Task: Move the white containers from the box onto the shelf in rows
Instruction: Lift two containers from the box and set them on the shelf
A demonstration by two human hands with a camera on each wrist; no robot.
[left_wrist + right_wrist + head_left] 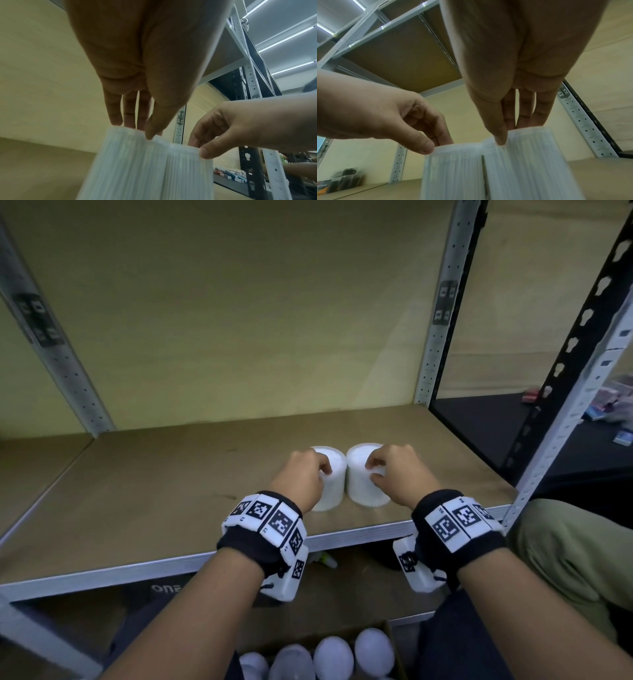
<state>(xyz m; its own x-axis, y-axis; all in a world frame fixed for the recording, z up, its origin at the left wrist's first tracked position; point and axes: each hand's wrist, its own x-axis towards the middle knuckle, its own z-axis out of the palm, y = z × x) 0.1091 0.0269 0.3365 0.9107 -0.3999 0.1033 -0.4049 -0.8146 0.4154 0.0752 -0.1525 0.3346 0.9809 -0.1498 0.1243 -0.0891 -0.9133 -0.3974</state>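
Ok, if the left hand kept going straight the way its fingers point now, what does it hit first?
The left hand points down onto the left white container, whose top rim its fingertips already pinch. Pushing on would press into that container, then the shelf board beneath. Nothing else seems to lie between.

Shelf (137,508) bears two containers (366,484) (touching).

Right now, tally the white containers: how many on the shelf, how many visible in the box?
White containers on the shelf: 2, the left container and the right container, each gripped by a hand.
White containers visible in the box: at least 4; the frame edge cuts off the rest.
Total visible: at least 6.
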